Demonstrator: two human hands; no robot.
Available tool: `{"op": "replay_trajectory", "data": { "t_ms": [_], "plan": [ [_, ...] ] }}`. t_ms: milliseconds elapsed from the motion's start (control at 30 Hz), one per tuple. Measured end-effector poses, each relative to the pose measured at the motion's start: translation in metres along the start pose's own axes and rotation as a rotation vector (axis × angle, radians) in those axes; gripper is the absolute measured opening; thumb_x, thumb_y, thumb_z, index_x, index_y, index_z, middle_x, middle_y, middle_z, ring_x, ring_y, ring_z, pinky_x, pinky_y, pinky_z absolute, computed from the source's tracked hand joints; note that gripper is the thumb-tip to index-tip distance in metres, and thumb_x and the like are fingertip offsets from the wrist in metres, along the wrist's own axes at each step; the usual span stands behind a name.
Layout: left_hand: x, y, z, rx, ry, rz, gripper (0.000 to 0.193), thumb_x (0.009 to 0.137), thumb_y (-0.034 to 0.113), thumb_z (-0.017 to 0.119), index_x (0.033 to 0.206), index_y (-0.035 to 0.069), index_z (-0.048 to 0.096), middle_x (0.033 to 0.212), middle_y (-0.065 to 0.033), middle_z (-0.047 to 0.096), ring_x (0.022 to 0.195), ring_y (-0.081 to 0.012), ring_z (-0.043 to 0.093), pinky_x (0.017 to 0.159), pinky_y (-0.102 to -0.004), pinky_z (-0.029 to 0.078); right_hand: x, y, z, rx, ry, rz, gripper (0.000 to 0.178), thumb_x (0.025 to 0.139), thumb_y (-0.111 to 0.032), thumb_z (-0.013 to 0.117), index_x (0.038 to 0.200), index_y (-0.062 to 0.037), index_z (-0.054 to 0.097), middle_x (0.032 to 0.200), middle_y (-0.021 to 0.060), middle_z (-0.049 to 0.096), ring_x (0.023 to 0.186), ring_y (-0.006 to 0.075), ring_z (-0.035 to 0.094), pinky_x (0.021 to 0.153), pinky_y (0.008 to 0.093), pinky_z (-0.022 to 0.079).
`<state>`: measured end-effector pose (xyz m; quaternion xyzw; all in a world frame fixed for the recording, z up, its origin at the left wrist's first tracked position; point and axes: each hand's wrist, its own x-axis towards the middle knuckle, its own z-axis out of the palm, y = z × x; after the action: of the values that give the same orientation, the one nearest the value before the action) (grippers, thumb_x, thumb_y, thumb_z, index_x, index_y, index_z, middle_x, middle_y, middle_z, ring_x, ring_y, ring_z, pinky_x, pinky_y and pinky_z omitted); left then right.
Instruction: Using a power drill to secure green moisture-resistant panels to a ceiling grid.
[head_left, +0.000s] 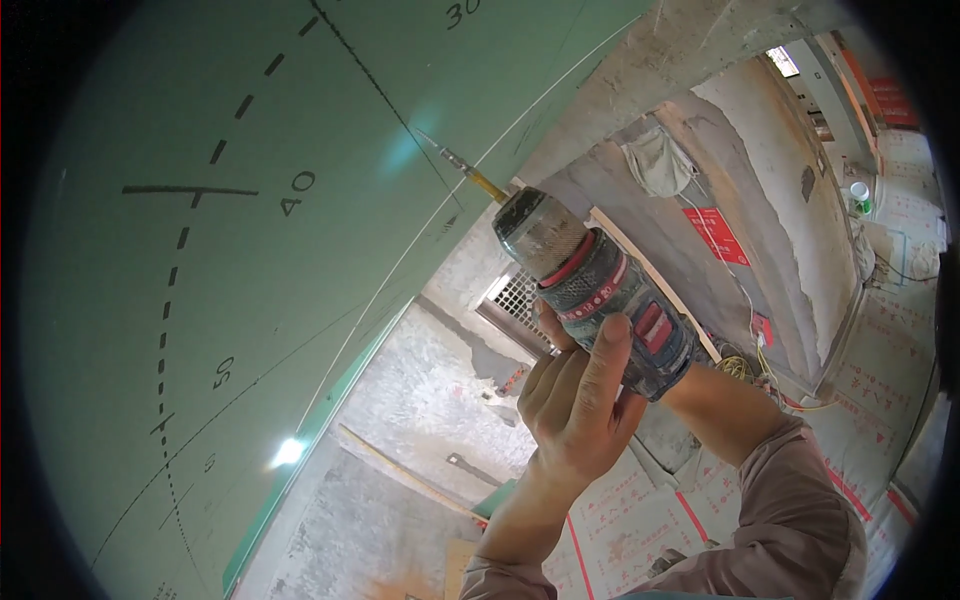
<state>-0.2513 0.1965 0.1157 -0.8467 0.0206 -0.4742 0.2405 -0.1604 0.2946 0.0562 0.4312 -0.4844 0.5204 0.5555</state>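
A dark, dusty cordless drill [600, 290] with red trim is held up at a slant. Its long driver bit [460, 165] points up-left at a green board [330, 250]. The tip lies by a dark line on the board; I cannot tell whether it touches. My left hand [580, 410] is closed around the drill's lower side, with the thumb laid along its body. From the lower right, my right forearm [725, 405] reaches the back of the drill. The drill body hides most of that hand, which appears to grip the handle.
Printed protective sheeting [640, 540] with red stripes covers the floor below. Bare plastered walls [770, 190], a wooden strip [650, 270] and coiled yellow cord [735, 368] are at the right. A latticed vent or window [517, 300] is set beyond the drill.
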Motion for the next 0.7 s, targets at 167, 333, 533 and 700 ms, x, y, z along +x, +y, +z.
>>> {"op": "replay_trajectory", "data": {
  "t_ms": [167,333,533,700],
  "plan": [
    [0.002,0.007,-0.004,0.002,-0.025,-0.026,0.071,0.06,-0.004,0.067,0.129,-0.004,0.049,0.071,-0.0103,0.057,0.056,-0.0267,0.055,0.053,-0.0356,0.044,-0.003,-0.013,0.018,-0.495,0.162,0.001,0.035,0.095,-0.015,0.053,0.128,-0.0041,0.048,0.118,0.0053,0.056,0.109,0.0142,0.053,0.094,0.0253,0.044],
    [0.004,0.011,-0.004,-0.035,-0.03,-0.056,0.07,0.062,-0.002,0.068,0.13,-0.003,0.049,0.071,-0.0087,0.057,0.055,-0.0254,0.054,0.054,-0.0351,0.044,0.002,-0.02,0.027,-0.493,0.052,-0.109,0.034,0.095,-0.015,0.053,0.127,-0.0043,0.048,0.118,0.0044,0.056,0.106,0.0135,0.053,0.094,0.025,0.044],
    [0.01,0.007,-0.007,0.015,-0.063,0.006,0.073,0.061,0.001,0.068,0.131,-0.003,0.047,0.076,-0.01,0.059,0.057,-0.0257,0.055,0.055,-0.0359,0.044,0.009,-0.027,0.05,-0.921,0.28,0.007,0.027,0.094,-0.015,0.055,0.119,-0.0047,0.052,0.114,0.0025,0.056,0.107,0.0153,0.054,0.096,0.0261,0.044],
    [0.009,0.003,-0.006,-0.003,-0.056,-0.024,0.075,0.061,0.0,0.066,0.133,-0.003,0.045,0.077,-0.0113,0.059,0.058,-0.0277,0.055,0.056,-0.0369,0.045,0.013,-0.018,0.032,-0.614,0.2,-0.121,0.023,0.094,-0.014,0.056,0.115,-0.0053,0.055,0.109,0.0019,0.058,0.106,0.0158,0.055,0.097,0.0279,0.045]
  ]
}}
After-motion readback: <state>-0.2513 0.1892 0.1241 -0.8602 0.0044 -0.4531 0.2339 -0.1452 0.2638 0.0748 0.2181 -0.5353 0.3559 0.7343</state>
